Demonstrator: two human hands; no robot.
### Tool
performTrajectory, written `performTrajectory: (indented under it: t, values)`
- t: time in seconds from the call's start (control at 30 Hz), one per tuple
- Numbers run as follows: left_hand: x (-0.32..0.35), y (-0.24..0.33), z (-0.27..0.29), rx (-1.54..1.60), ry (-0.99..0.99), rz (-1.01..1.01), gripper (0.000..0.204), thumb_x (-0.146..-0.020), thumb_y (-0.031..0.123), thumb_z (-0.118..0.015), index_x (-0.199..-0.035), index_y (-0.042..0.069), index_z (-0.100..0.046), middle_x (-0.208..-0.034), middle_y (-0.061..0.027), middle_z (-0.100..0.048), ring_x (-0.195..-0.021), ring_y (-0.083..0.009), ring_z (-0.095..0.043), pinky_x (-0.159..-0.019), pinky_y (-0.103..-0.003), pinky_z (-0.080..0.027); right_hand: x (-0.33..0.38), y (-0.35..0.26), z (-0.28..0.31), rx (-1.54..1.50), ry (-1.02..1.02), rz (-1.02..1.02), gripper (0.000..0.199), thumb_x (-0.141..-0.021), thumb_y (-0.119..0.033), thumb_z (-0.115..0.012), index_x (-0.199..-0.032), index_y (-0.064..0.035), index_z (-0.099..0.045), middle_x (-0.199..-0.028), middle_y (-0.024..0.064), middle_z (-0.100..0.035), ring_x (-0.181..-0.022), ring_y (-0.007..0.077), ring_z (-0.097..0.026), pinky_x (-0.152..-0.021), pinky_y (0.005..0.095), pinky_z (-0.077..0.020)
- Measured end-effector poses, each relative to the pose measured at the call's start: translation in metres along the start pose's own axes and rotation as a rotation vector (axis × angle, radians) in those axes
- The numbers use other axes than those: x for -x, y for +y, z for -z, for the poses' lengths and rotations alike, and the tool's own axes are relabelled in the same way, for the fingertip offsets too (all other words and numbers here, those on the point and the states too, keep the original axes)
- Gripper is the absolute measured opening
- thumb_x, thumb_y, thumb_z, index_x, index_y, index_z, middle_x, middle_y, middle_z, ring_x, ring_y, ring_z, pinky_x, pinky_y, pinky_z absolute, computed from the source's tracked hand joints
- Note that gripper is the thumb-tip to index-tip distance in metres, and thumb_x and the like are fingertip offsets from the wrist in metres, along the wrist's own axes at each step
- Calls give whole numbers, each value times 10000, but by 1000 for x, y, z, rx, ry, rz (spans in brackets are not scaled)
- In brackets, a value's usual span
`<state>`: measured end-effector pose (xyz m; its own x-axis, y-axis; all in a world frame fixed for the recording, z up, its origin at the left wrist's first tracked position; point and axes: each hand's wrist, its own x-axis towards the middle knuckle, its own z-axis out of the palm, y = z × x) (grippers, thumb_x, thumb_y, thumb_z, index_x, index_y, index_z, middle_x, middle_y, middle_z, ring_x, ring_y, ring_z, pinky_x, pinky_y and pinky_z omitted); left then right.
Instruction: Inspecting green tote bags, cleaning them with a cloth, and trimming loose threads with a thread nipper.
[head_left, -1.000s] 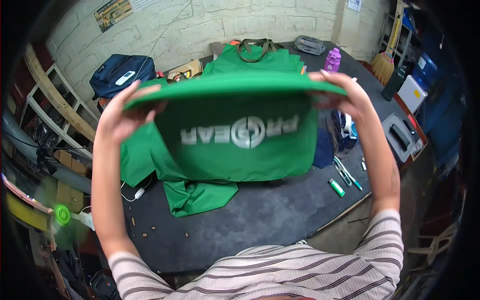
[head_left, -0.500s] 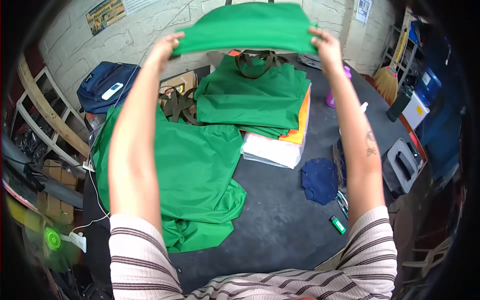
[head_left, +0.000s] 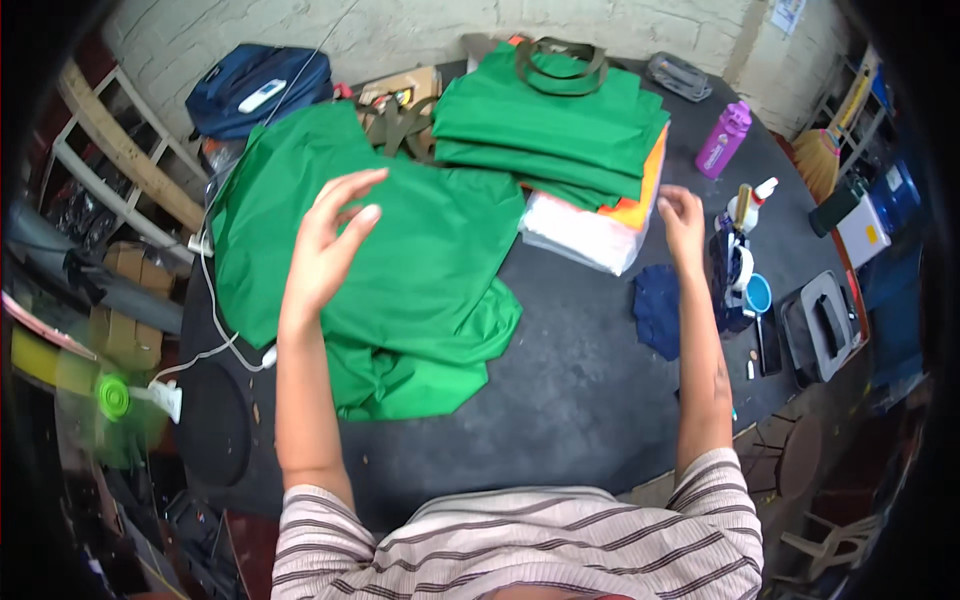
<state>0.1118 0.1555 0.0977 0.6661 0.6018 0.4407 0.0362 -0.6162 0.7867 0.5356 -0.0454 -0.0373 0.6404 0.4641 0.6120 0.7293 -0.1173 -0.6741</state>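
My left hand (head_left: 335,235) hovers over a spread green fabric bag (head_left: 420,225), its fingers apart and nothing in them. Dark olive straps (head_left: 403,128) stick up from this bag's far edge. My right hand (head_left: 683,222) is by the right side of a stack of folded green tote bags (head_left: 550,125), fingers loosely bent and holding nothing. On top of the stack lies a looped olive handle (head_left: 562,75). Beneath the green bags show orange fabric (head_left: 638,205) and a white pack in clear plastic (head_left: 580,232).
Right of my right hand stand a purple bottle (head_left: 724,140), a white spray bottle (head_left: 762,200) and a blue tape roll (head_left: 757,293). Navy cloth (head_left: 656,310) lies under my right forearm. A navy backpack (head_left: 255,95) sits far left; a small green fan (head_left: 112,397) is at lower left.
Both hands have let go of the green bag they held stretched up in the air, and come down and nearer. A green bag with its handle now tops the stack. The view has shifted.
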Motion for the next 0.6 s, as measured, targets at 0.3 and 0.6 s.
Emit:
performTrajectory:
  t: [0.3, 0.6]
  values:
    - [149, -34, -50, -304, 128, 114, 271, -767, 10, -601, -1025, 68, -656, -980, -94, -627, -976, -270, -583, -859, -356, -447, 229, -60, 103, 566, -173, -343, 207, -744, -82, -674, -941, -51, -617, -1013, 124, -549, -1039, 324, -488, -922, 431, -369]
    - [127, -45, -92, -601, 157, -302, 266, -654, -32, -601, -890, 70, -668, -835, -50, -601, -828, -246, -585, -917, -464, -411, 284, -41, 109, 766, -249, -371, 514, -855, -250, -605, -1323, -101, -451, -1347, 216, -384, -1276, 392, -338, -1048, 584, -215]
